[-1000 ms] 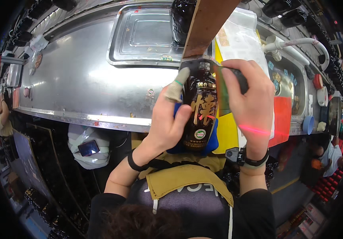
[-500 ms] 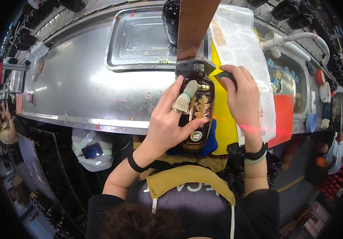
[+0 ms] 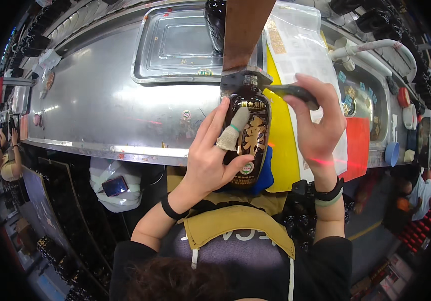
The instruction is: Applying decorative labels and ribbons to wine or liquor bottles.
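Bottle [image 3: 256, 130], dark and gold-lettered, sits mid-frame. We seem mid-tool-work: our left hand [image 3: 209, 156] braces it, fingers spread; our right hand [image 3: 322, 128] pinches a dark-handled tool [image 3: 301, 94] near its neck. Steady bracing seems needed next.

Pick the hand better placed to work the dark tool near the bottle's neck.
Right, probably: the right hand holds the dark tool, its tip toward the neck of the bottle. The left hand lies on the bottle's body, seemingly steadying it.
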Demonstrator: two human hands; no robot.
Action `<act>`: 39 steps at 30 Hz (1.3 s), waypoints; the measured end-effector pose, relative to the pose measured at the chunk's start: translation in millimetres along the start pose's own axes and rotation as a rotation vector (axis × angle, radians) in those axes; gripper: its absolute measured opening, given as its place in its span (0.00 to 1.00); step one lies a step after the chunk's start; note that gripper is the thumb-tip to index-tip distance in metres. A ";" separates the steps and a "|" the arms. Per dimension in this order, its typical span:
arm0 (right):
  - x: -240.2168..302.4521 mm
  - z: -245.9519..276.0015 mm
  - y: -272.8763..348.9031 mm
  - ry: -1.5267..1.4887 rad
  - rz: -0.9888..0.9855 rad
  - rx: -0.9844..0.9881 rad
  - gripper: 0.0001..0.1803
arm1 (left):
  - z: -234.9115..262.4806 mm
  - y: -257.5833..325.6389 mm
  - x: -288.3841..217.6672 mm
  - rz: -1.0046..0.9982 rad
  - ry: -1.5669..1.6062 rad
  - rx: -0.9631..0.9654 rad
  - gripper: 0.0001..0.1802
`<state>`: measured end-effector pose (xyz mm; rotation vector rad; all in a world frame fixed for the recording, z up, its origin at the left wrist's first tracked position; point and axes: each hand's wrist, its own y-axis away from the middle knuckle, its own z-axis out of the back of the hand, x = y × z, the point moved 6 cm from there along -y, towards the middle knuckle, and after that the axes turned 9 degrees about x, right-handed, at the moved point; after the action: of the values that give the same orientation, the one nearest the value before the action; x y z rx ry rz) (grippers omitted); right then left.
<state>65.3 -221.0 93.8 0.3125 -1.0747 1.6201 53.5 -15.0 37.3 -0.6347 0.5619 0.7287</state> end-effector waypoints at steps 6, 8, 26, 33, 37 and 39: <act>17.4 -9.0 19.6 0.198 0.289 0.043 0.17 | -2.3 5.3 8.0 -0.016 0.039 0.003 0.41; 20.1 -21.1 37.6 0.263 0.362 0.182 0.15 | -2.3 6.8 10.5 -0.011 0.060 -0.001 0.41; -39.7 -23.8 66.5 -0.464 -0.383 -0.225 0.12 | 2.5 0.8 -2.1 -0.039 -0.039 0.029 0.61; -69.6 -44.1 82.0 -0.448 -0.496 -0.141 0.10 | -1.5 -3.6 -19.0 -0.102 -0.299 0.247 0.54; -63.2 -33.8 78.5 -0.618 -0.484 -0.191 0.11 | -1.9 -6.4 -25.7 -0.082 -0.288 0.384 0.53; -58.9 -31.1 79.6 -0.637 -0.486 -0.180 0.13 | -1.6 -8.4 -29.6 -0.080 -0.287 0.428 0.52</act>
<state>26.2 -232.6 -1.6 0.9326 -1.4671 0.9913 41.1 -33.5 58.5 -0.1496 0.4061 0.5861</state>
